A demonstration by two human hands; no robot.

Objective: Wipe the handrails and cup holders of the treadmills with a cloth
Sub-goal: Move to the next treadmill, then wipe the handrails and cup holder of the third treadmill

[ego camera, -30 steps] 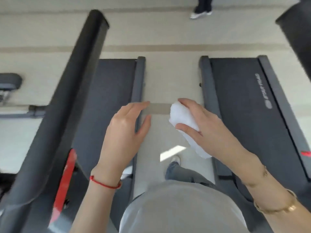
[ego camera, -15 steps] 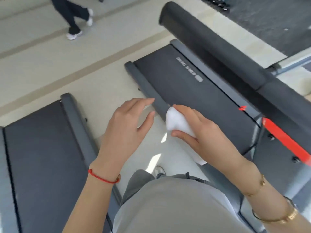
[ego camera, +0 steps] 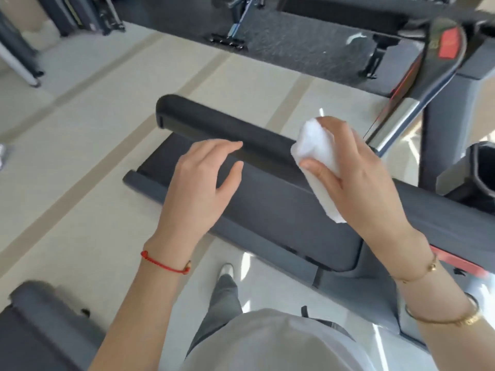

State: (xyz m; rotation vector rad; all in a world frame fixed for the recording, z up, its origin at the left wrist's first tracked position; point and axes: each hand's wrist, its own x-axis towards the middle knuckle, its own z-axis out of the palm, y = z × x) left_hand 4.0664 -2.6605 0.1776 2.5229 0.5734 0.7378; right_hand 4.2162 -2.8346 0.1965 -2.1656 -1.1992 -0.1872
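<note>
The right hand [ego camera: 359, 170] grips a folded white cloth [ego camera: 320, 156], thumb pinching it from below, and holds it over the near stretch of the black padded handrail [ego camera: 214, 121]; whether the cloth already touches the padding cannot be told. The left hand [ego camera: 203, 178] hangs beside it with fingers relaxed and slightly spread, holding nothing, its fingertips over the rail's lower edge. The likeliest slip is a wipe that covers only the middle: the handrail runs away to a rounded free end at the far left, and the cloth sits nearer the console end, so a short stroke would leave that tip untouched. The loose tail of cloth below the palm could drag or bunch and lift the pad off the surface. To the right, the chrome upright [ego camera: 396, 121] and the red-marked bar [ego camera: 450, 44] stand close behind the knuckles, so a backward pull could knock them. The cup holder [ego camera: 482, 167] sits at the far right edge, only partly shown. Leftward along the rail, room is open above the pale floor [ego camera: 80, 156].
</note>
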